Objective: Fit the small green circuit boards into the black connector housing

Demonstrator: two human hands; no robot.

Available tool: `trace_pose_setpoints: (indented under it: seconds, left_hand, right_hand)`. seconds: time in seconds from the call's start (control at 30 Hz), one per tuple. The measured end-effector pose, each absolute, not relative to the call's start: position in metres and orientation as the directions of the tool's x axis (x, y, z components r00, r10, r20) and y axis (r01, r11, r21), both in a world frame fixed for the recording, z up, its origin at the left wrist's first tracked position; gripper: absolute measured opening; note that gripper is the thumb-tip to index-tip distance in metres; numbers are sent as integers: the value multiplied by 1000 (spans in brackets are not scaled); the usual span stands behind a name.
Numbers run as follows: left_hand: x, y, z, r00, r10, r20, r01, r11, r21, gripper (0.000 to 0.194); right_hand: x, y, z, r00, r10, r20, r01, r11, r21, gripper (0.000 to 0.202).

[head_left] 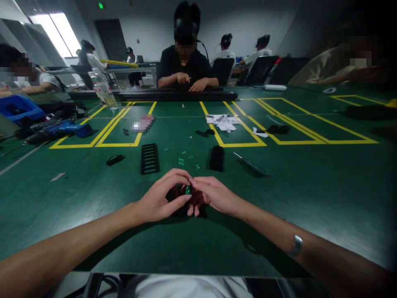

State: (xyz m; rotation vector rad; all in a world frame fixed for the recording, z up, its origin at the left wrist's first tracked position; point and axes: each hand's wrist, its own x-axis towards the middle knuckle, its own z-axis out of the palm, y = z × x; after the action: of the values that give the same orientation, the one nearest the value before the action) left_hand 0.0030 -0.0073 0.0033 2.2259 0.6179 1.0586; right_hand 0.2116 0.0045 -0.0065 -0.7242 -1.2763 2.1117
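Observation:
Just above the green table, my left hand (pixel 166 192) pinches a small green part (pixel 188 190) with a shiny surface between thumb and fingers. My right hand (pixel 209 192) meets it from the other side, thumb and index finger pressed together at the left fingertips; whatever they grip is hidden. Past the hands lie several tiny green pieces (pixel 181 161). A black slotted frame (pixel 149 159) is beyond my left hand, and a black ribbed block (pixel 216 158) beyond my right. A screwdriver (pixel 252 165) rests further right.
A blue power tool (pixel 70 127) and a clear bottle (pixel 105 92) are at the left. Crumpled white paper (pixel 225 122) lies inside yellow tape lines (pixel 243 145). A small dark part (pixel 115 159) sits left of the frame. Across the table a person (pixel 187 62) works behind a long black bar (pixel 178 96).

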Motion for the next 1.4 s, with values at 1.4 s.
trace_pose_setpoints:
  seconds: [1.4]
  left_hand:
    - [0, -5, 1, 564, 604, 563, 165, -750, 640, 32]
  right_hand:
    - [212, 5, -9, -703, 698, -138, -183, -364, -913, 39]
